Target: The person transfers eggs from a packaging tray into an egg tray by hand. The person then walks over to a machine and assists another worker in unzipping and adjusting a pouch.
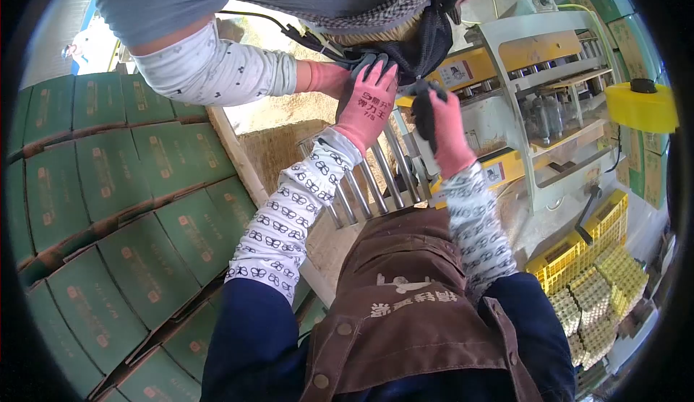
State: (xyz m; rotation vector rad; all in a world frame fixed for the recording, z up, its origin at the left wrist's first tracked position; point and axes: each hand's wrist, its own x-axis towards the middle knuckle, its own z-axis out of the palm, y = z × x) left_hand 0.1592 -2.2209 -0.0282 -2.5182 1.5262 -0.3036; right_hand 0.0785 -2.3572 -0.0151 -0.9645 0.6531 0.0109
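Note:
My left hand [367,109], in a pink and black glove, lies against a black cloth or bag [426,44] at the top centre, its fingers partly spread beside a co-worker's gloved hand [329,78]. Slightly to the right, my right hand [444,127] is raised with its fingers curled near the black cloth's lower edge; whether anything is between them is too small to tell. The co-worker, in a patterned sleeve [210,66], leans in from the top. Below both my hands run the metal rollers [376,178] of a conveyor.
Green boxes [108,174] are stacked on the left. A machine frame [510,77] with yellow panels stands at the right, near a yellow container [641,105]. Egg trays [600,293] and a yellow crate [578,246] are at the lower right.

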